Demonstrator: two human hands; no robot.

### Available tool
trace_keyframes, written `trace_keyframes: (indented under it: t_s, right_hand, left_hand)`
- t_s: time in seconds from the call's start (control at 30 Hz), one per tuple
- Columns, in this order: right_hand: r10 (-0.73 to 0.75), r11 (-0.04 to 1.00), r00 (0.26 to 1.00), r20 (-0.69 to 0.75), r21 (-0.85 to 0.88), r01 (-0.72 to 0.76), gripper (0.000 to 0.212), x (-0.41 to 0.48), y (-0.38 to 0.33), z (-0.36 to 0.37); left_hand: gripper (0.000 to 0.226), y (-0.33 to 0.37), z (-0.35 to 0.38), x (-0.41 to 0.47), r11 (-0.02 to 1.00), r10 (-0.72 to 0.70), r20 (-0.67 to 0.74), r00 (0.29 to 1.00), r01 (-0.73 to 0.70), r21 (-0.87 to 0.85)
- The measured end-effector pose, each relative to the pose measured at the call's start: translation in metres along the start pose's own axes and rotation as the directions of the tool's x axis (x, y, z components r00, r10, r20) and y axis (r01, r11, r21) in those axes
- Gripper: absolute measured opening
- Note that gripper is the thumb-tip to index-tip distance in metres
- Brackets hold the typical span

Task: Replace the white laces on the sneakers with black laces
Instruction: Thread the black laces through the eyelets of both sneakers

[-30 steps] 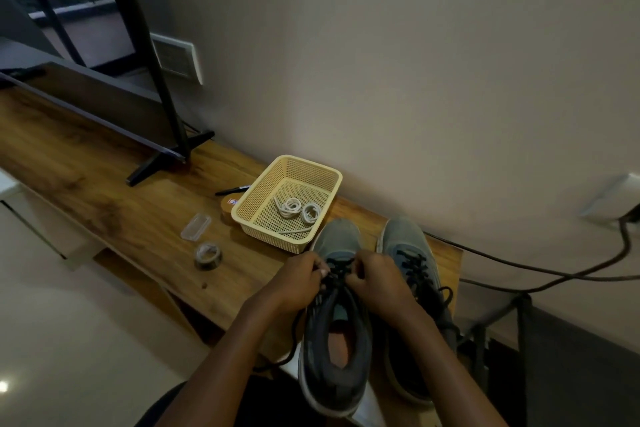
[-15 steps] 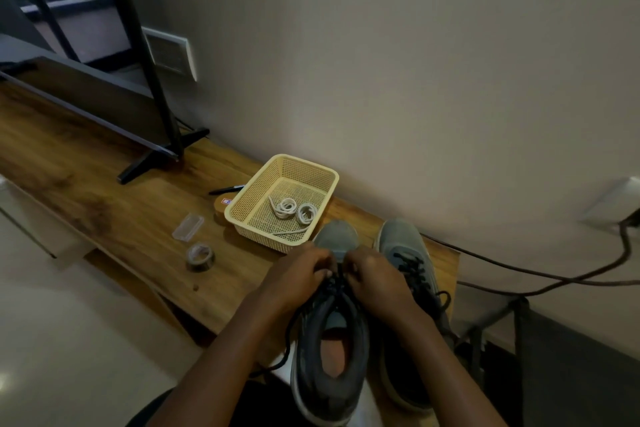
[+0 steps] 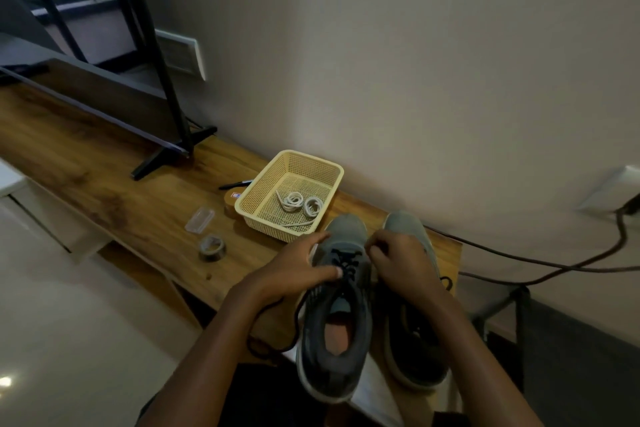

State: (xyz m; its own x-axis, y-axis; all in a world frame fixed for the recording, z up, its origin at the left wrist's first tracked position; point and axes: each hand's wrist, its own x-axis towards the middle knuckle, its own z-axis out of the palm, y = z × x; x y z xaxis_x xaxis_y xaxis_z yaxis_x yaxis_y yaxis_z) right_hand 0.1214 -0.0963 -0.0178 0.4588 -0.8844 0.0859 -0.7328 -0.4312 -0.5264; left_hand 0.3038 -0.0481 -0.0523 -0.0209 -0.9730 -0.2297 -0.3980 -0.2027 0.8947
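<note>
Left sneaker (image 3: 346,232), grey, stands at the near right end of a wooden surface (image 3: 138,204), toe toward the wall, with the right sneaker (image 3: 403,224) just beside it on the right. A black lace (image 3: 344,262) crosses the left sneaker's lower eyelets. One loose end runs out beneath the wrist and hangs over the surface's near edge.

The left hand (image 3: 298,270) grips this sneaker from its left side, fingers (image 3: 317,239) curled over the forefoot and thumb lying across the lacing. The right hand (image 3: 398,260) sits over the gap between the two sneakers. Its fingers (image 3: 375,248) are curled tight by the left sneaker's right edge, but I cannot tell whether they pinch the lace.

Behind the sneakers and slightly left sits a cream mesh basket (image 3: 332,172), with coiled white laces (image 3: 301,203) inside it. Left of the basket lie a black pen (image 3: 235,184), a small clear case (image 3: 199,220) and a roll of tape (image 3: 212,247). A black stand foot (image 3: 166,156) rests farther left. A dark cable (image 3: 554,267) runs along the wall on the right.
</note>
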Motion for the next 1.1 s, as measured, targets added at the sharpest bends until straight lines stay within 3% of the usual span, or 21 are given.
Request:
trace_keyframes:
  t_s: [0.07, 0.13, 0.23, 0.33, 0.5, 0.63, 0.83, 1.1]
  right_hand:
    - [0.008, 0.999, 0.996, 0.092, 0.035, -0.011, 0.015, -0.013, -0.005, -0.008]
    - [0.05, 0.995, 0.982, 0.185, -0.1, -0.032, 0.016, -0.031, -0.016, -0.003]
    - [0.083, 0.928, 0.994, 0.074, -0.369, -0.05, 0.021, -0.046, -0.029, 0.017]
    - [0.116, 0.927, 0.993, -0.021, -0.357, -0.116, 0.018, -0.047, -0.029, 0.034]
    - [0.112, 0.888, 0.988, -0.105, -0.436, -0.147, 0.044, -0.044, -0.029, 0.048]
    - [0.069, 0.866, 0.988, -0.136, -0.484, -0.128, 0.042, -0.044, -0.028, 0.046]
    - [0.029, 0.841, 0.98, -0.195, -0.525, -0.129, 0.037, -0.042, -0.023, 0.049]
    - [-0.044, 0.84, 0.965, -0.26, -0.532, -0.105, 0.037, -0.038, -0.016, 0.047]
  left_hand:
    - [0.102, -0.003, 0.008, -0.013, 0.999, -0.021, 0.126, 0.992, 0.016, 0.042]
    - [0.112, -0.009, 0.024, -0.019, 0.989, -0.045, 0.121, 0.992, 0.026, 0.149]
    - [0.084, -0.008, 0.05, -0.021, 0.964, -0.094, -0.06, 0.994, 0.106, 0.244]
    - [0.063, -0.001, 0.068, -0.025, 0.861, -0.033, -0.344, 0.939, 0.201, 0.467]
    - [0.055, 0.01, 0.074, -0.023, 0.777, -0.01, -0.48, 0.877, 0.309, 0.548]
    - [0.056, 0.006, 0.071, -0.024, 0.774, 0.053, -0.495, 0.867, 0.278, 0.569]
    - [0.068, 0.005, 0.065, -0.025, 0.773, 0.043, -0.475, 0.879, 0.272, 0.573]
    - [0.067, 0.011, 0.061, -0.024, 0.779, -0.002, -0.483, 0.875, 0.305, 0.548]
